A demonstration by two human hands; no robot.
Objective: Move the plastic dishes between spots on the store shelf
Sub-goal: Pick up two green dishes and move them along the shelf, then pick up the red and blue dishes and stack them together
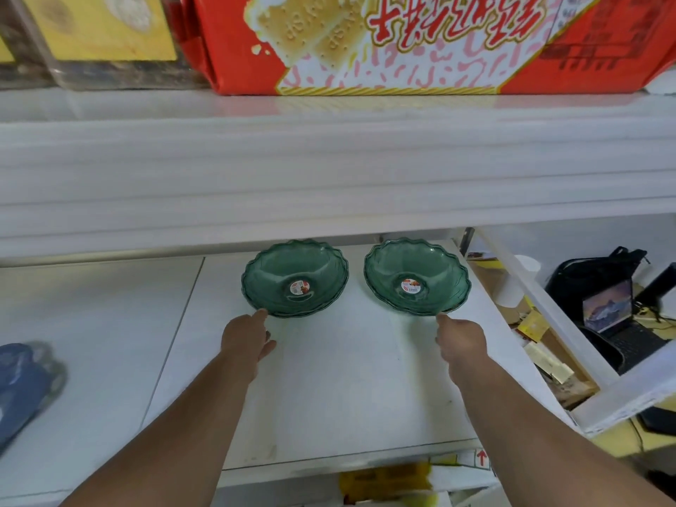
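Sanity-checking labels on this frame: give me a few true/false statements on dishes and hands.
1. Two green dishes, left dish and right dish, sit side by side on the shelf. True.
2. The dishes are stacked. False: they stand apart.
3. Each dish has a sticker at its centre. True.
4. The left hand reaches to the left dish's near rim, the right hand to the right dish's. True.
5. The box above is blue. False: red.

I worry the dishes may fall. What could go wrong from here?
Each hand only meets a near rim: left hand at the left dish, right hand at the right dish. Lifting by one edge might tip a dish. The right dish also sits near the shelf's right edge.
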